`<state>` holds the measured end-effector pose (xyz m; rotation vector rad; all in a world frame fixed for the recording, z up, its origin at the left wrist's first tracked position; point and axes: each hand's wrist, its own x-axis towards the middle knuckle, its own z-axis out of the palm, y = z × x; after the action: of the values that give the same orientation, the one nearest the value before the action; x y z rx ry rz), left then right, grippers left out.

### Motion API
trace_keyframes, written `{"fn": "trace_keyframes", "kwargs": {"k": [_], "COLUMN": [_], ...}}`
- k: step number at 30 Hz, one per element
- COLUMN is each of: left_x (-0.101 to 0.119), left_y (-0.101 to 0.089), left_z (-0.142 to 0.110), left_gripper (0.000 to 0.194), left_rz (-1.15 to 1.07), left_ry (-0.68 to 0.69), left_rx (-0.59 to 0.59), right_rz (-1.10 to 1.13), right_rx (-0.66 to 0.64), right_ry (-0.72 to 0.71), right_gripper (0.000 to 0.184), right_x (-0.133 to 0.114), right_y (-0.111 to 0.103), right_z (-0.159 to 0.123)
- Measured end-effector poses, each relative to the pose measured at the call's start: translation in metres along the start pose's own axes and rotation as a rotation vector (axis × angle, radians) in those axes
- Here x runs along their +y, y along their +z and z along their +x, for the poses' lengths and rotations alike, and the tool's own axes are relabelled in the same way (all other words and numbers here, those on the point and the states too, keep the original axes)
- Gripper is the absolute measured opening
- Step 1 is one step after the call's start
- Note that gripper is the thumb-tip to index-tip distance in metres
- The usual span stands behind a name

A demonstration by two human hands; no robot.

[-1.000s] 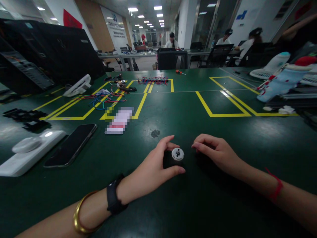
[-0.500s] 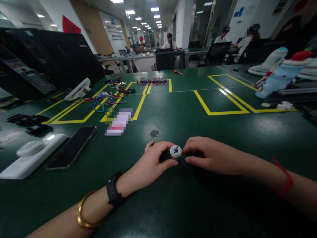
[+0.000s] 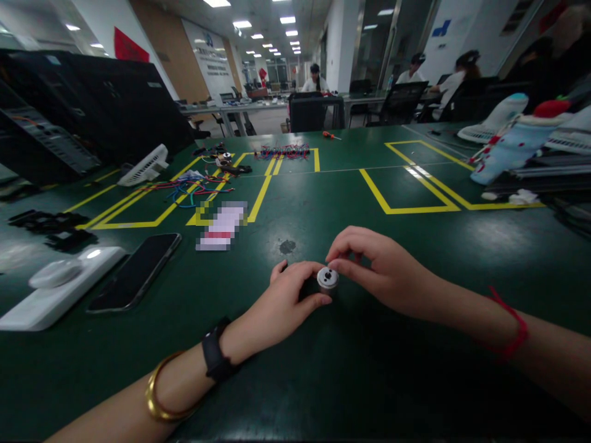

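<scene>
- Closest to the camera, a gold bangle and a black watch sit on the left arm, both a little way back from the action.
- Left hand has its thumb and fingers wrapped round the side of a small round metal part, which sits flat face up, just above or on the green table.
- Right hand is curled over the far right edge of that part, thumb and index drawn in close. Honestly can't tell from here if they're touching, or pinching something tiny.
- My worry: the left grip is only around the side, so a sideways push from the right fingers could tip or twist the part. Smooth metal wouldn't help if the thumb's hold is light.
- Also, anything small on that top face could get flicked off by a fingertip catching it, and the dark tabletop would make it a pain to spot.
- Off to the left there's a black phone, with a white device beside it. Both are well apart from the hands, so low risk of a knock.
- Further back: loose coloured wires, then an orange-handled screwdriver near the far edge.
</scene>
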<state>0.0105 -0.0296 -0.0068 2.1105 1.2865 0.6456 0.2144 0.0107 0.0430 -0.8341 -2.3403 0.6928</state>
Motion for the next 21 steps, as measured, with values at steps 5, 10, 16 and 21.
{"fn": "trace_keyframes", "kwargs": {"k": [5, 10, 16, 21], "left_x": [0.001, 0.001, 0.010, 0.046], "left_y": [0.000, 0.003, -0.008, 0.013], "left_z": [-0.001, -0.001, -0.010, -0.044], "left_gripper": [0.031, 0.033, 0.073, 0.047], "left_rz": [-0.012, 0.009, 0.045, 0.115], "left_ry": [-0.006, -0.014, 0.015, 0.353], "left_rx": [-0.001, -0.003, 0.138, -0.163], "right_rz": [-0.085, -0.113, 0.136, 0.236], "right_rx": [-0.067, -0.161, -0.052, -0.029], "right_ry": [0.057, 0.125, 0.280, 0.369], "right_gripper": [0.006, 0.008, 0.020, 0.019], "right_x": [0.023, 0.038, 0.040, 0.043], "right_y": [0.002, 0.017, 0.011, 0.010], "right_z": [-0.026, -0.043, -0.045, -0.046]}}
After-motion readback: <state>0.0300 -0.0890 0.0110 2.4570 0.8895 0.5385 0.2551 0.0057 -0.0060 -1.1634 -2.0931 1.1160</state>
